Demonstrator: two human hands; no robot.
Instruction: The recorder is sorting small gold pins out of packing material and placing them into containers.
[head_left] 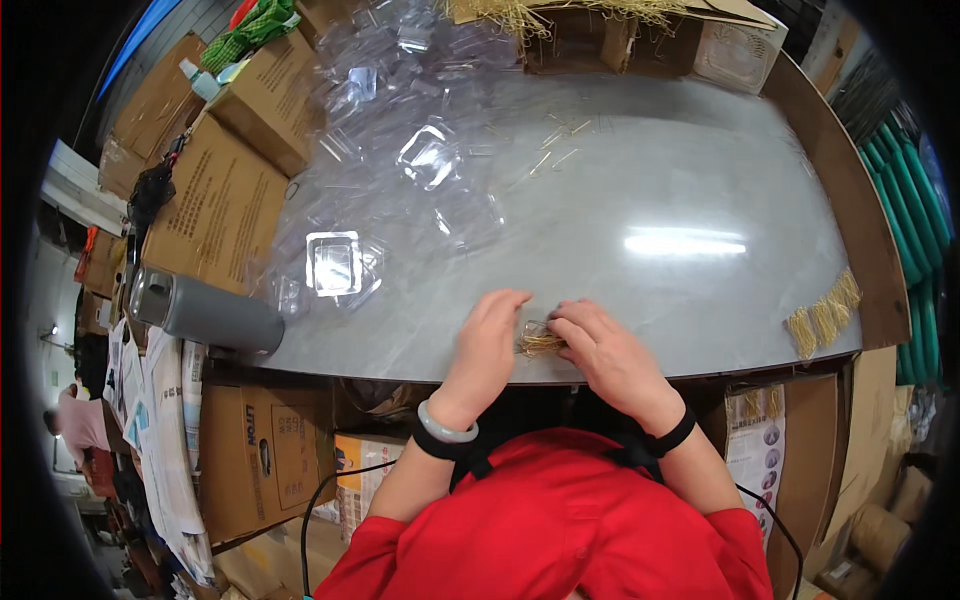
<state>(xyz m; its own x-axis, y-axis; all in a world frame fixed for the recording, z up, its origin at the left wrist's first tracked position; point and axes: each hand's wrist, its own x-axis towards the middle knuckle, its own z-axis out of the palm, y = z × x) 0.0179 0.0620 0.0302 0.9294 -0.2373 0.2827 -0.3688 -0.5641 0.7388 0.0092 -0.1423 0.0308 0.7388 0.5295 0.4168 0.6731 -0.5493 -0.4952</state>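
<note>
At the grey table (690, 300) edge, the right hand (600, 345) grips gold wires (540, 342); the left hand (488, 335) stands wide beside; bare surface spreads beyond.

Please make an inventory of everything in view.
Wire bundle: one, gold, table's near edge
Wire rows: several, gold, right corner
Loose wires: several, gold, table's back
Wire heap: one, gold, atop boxes
Plastic pieces: many, clear, table's left
Table: one, grey, centre
Large bottle: one, grey, left corner
Cardboard boxes: several, brown, around table
Small bottle: one, pale, left box
Netting: one, green, back left
Long bundles: several, green, far right
Papers: several, whitish, left
Person: one, pink top, far left
Shirt: one, red, bottom
Bracelet: one, pale, left wrist
Wristbands: two, black, both wrists
Left grip: one, bare, beside wire bundle
Right grip: one, bare, on wire bundle
</note>
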